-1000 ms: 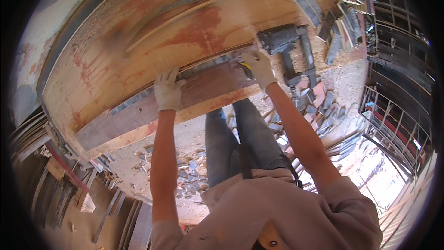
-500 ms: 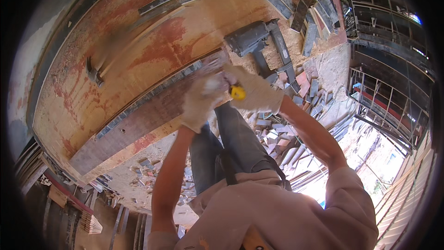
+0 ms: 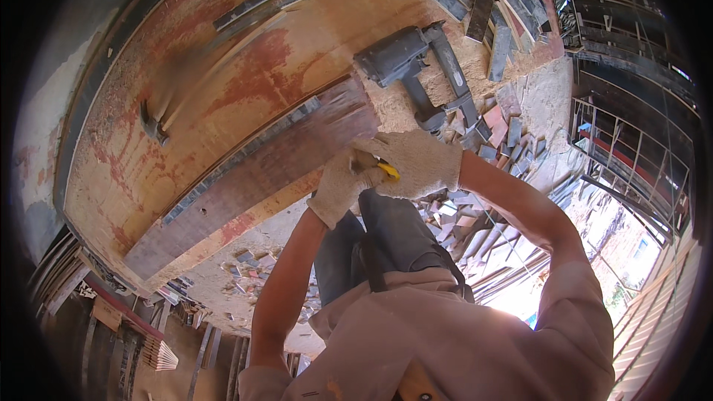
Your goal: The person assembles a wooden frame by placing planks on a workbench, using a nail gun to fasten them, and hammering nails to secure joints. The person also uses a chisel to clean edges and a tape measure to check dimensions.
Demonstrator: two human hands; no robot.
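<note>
Both my hands wear pale work gloves and meet just off the near right end of a long reddish-brown board (image 3: 297,152). My right hand (image 3: 422,163) is closed around a small yellow tool (image 3: 388,171), mostly hidden by the glove, so its exact kind does not show. Against it, my left hand (image 3: 342,186) has its fingers curled in; whatever they grip is out of sight. A narrow dark strip (image 3: 238,160) runs along the board's far edge. Beyond my hands, a black nail gun (image 3: 397,58) lies on the worktable (image 3: 245,78).
A hammer (image 3: 154,126) rests at the table's left. Long thin strips (image 3: 278,4) lie along the far side, with a pile of short wood pieces (image 3: 501,48) at the far right. Many offcuts (image 3: 457,215) litter the ground below the table's near edge.
My hands have drawn back from the board's right end toward my body and come closer together. Less of the yellow tool shows. The whole view has shifted slightly.
</note>
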